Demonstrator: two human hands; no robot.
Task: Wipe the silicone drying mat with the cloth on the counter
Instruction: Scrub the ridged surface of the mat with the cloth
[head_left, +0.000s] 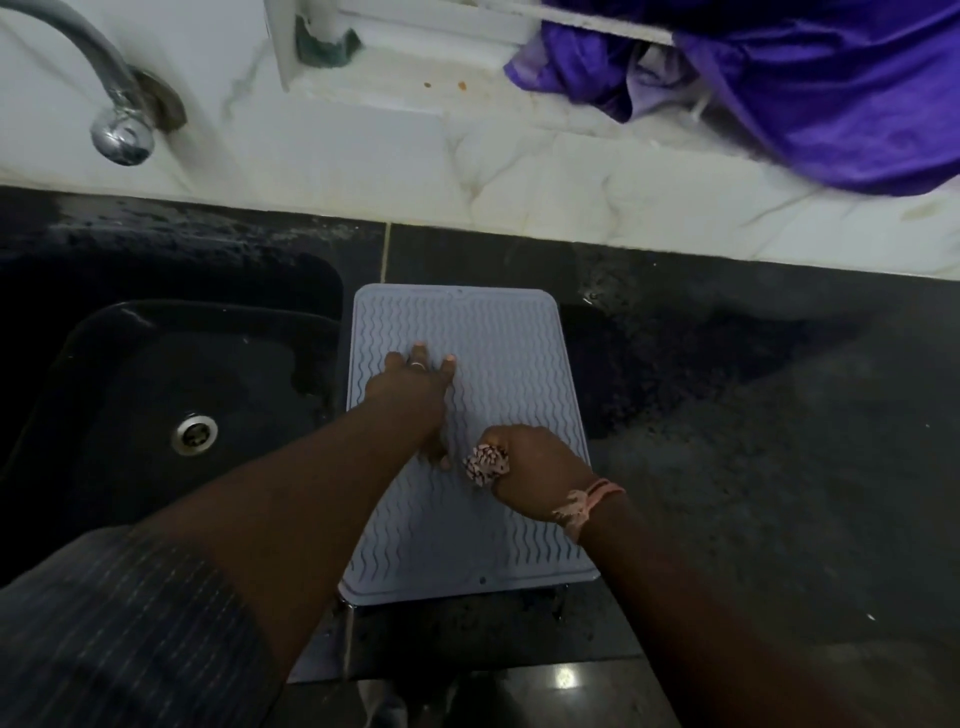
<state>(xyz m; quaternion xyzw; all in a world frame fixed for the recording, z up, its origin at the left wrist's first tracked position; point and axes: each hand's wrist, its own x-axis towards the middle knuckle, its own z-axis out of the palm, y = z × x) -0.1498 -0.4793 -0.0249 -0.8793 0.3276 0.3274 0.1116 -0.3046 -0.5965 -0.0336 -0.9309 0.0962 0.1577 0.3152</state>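
**Ribbed mat under two hands**

The pale blue-grey rectangular silicone drying mat, rounded at its corners and ridged with wavy lines inside a raised rim, lies flat on the dark speckled stone tabletop, just beside the black moulded sink at its 9 o'clock. The left hand lies on the mat's centre with fingers straight and spread, a thin ring on one, pressing the ribbed surface. At 5 o'clock from it, the right hand is curled into a fist around a small bunched cloth with a pink-and-dark pattern, which pokes out by the thumb and touches the mat; a pinkish thread band circles that wrist. Toward 11 o'clock a curved chrome tap stands against the white marbled wall. At 1 o'clock glossy purple fabric hangs in folds. Water films the tabletop around the mat.
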